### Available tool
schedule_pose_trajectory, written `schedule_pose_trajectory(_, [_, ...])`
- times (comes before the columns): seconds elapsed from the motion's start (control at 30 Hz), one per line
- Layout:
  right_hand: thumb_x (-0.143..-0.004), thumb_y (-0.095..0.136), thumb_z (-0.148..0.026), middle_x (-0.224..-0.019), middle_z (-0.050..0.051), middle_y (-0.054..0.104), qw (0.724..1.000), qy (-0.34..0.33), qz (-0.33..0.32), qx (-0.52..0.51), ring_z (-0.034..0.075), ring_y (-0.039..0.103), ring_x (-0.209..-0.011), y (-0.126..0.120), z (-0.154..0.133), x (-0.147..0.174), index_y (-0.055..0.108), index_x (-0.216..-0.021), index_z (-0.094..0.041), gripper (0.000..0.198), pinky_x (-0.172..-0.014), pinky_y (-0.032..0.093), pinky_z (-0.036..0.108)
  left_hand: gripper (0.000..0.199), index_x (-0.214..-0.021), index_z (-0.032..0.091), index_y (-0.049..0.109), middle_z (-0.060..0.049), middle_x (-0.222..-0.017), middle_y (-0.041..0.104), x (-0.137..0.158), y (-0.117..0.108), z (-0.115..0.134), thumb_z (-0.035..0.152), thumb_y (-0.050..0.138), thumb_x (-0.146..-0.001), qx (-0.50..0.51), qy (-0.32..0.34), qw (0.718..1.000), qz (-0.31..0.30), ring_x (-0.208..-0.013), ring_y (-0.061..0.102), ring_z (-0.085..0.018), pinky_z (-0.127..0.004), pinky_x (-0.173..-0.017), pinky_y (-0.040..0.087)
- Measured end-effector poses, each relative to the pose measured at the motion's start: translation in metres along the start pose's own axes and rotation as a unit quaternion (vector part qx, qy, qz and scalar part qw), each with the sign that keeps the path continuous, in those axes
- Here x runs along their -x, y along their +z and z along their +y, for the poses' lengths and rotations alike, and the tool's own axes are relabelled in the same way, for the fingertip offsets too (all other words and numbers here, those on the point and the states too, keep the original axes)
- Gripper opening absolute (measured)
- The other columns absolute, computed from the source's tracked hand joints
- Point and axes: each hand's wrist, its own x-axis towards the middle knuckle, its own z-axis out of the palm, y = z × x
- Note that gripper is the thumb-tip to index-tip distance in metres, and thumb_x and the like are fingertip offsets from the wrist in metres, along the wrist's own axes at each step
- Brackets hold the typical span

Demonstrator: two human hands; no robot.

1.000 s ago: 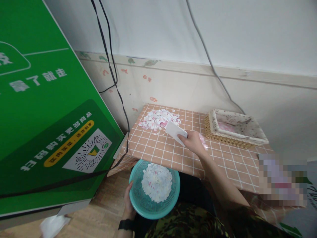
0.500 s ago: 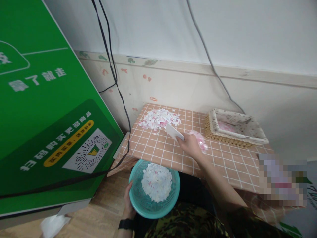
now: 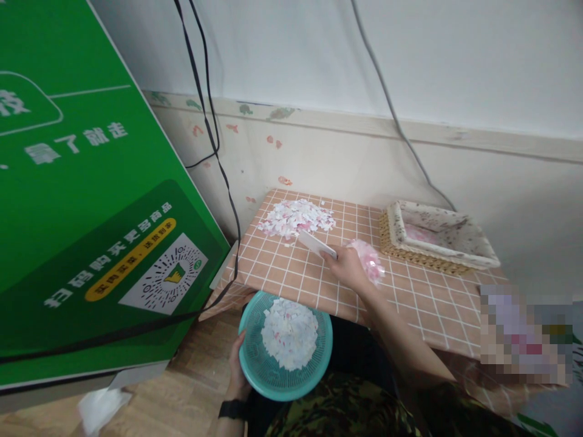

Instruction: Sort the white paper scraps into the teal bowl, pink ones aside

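My left hand (image 3: 237,363) grips the left rim of a round teal plastic basket (image 3: 286,388), held just below the table's front edge. Inside it lies a heap of small white paper scraps (image 3: 290,334) with a few pink bits. Over the tabletop, my right hand (image 3: 346,264) is closed on the near end of a flat white scraper-like piece (image 3: 314,244). Its far end is close to a pile of white and pink scraps (image 3: 296,218) at the table's back left. Partly behind my right hand is a clump of shiny pink pieces (image 3: 370,261).
A lined wicker basket (image 3: 405,252) with something pink inside stands at the back right of the checked table (image 3: 291,273). Black cables (image 3: 228,188) hang at the left before a large green cabinet (image 3: 91,206). A white bag (image 3: 101,408) lies on the floor.
The white flat piece in my right hand has swung slightly left and lower. My left hand still holds the teal basket. The view has shifted a little.
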Motion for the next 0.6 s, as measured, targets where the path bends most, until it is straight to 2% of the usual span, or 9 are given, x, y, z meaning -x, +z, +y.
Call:
schedule_pose_trajectory(0.1, [-0.085, 0.048, -0.038, -0.05, 0.0, 0.054, 0.999, 0.007, -0.019, -0.025, 0.011, 0.044, -0.045, 0.002, 0.0, 0.0, 0.06, -0.063, -0.016, 0.033, -0.045, 0.026, 0.025, 0.027, -0.08, 0.016, 0.071, -0.007, -0.08, 0.074, -0.001, -0.002, -0.001, 0.037, 0.065, -0.065, 0.006, 0.006, 1.0, 0.002, -0.089, 0.065, -0.03, -0.04, -0.083, 0.047])
schedule_pose_trajectory(0.23, [-0.085, 0.048, -0.037, -0.054, -0.001, 0.054, 0.997, -0.005, -0.017, -0.07, 0.01, 0.043, -0.047, 0.002, -0.003, -0.004, 0.059, -0.064, -0.017, 0.031, -0.045, 0.026, 0.024, 0.023, -0.077, 0.016, 0.071, -0.005, -0.073, 0.073, -0.002, -0.003, -0.001, 0.034, 0.066, -0.065, 0.013, 0.009, 1.0, -0.001, -0.079, 0.067, -0.026, -0.039, -0.083, 0.047])
schedule_pose_trajectory(0.43, [-0.084, 0.048, -0.035, -0.053, -0.001, 0.053, 0.999, -0.014, -0.017, -0.045, 0.01, 0.043, -0.047, 0.001, -0.014, -0.012, 0.057, -0.063, -0.018, 0.029, -0.045, 0.026, 0.025, 0.021, -0.075, 0.017, 0.071, -0.004, -0.072, 0.072, 0.0, -0.002, 0.001, 0.034, 0.067, -0.064, 0.009, 0.017, 1.0, 0.005, -0.072, 0.066, -0.024, -0.039, -0.081, 0.048])
schedule_pose_trajectory(0.6, [-0.084, 0.049, -0.031, -0.055, 0.001, 0.057, 0.999, -0.03, -0.028, -0.035, 0.011, 0.047, -0.049, -0.001, -0.021, -0.014, 0.059, -0.067, -0.018, 0.024, -0.047, 0.028, 0.025, 0.023, -0.076, 0.017, 0.072, -0.005, -0.074, 0.073, 0.001, -0.002, 0.001, 0.035, 0.067, -0.063, 0.0, 0.013, 1.0, 0.008, -0.076, 0.067, -0.026, -0.039, -0.081, 0.048])
